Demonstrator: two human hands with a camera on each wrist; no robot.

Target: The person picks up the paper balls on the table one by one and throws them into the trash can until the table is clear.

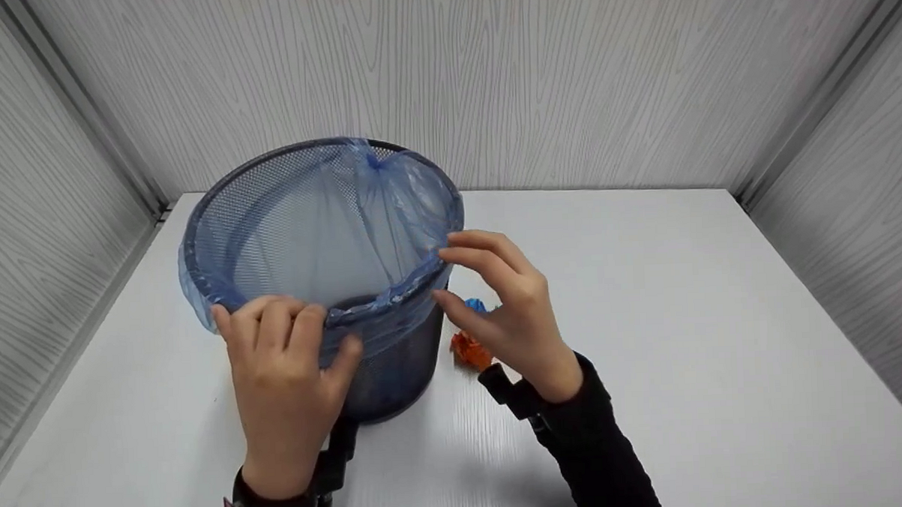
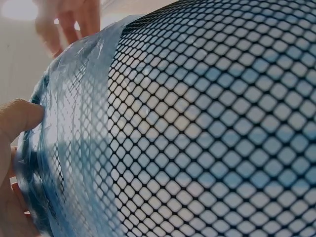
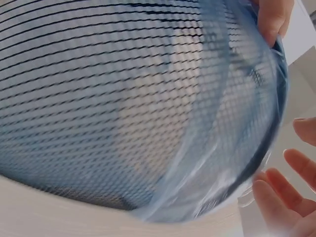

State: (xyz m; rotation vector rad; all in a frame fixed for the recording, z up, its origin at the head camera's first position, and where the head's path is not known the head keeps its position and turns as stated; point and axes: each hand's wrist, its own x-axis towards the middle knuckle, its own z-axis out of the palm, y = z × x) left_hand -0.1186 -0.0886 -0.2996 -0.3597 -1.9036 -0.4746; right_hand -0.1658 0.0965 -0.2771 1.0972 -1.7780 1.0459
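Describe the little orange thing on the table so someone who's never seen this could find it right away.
Start at the black mesh bin with the blue liner on the white table. Just right of its base, under the right hand, lies a crumpled orange scrap. A smaller blue scrap lies just behind; colour alone separates them.

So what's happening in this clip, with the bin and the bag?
A person is fitting a translucent blue plastic bag liner into a black wire-mesh wastebasket standing on a white table. The left hand grips the bag's edge, folded over the near rim. The right hand touches the rim on the right side with its fingertips, fingers spread. Most of the rim is covered; the far stretch shows bare mesh. Small orange and blue crumpled scraps lie beside the basket.
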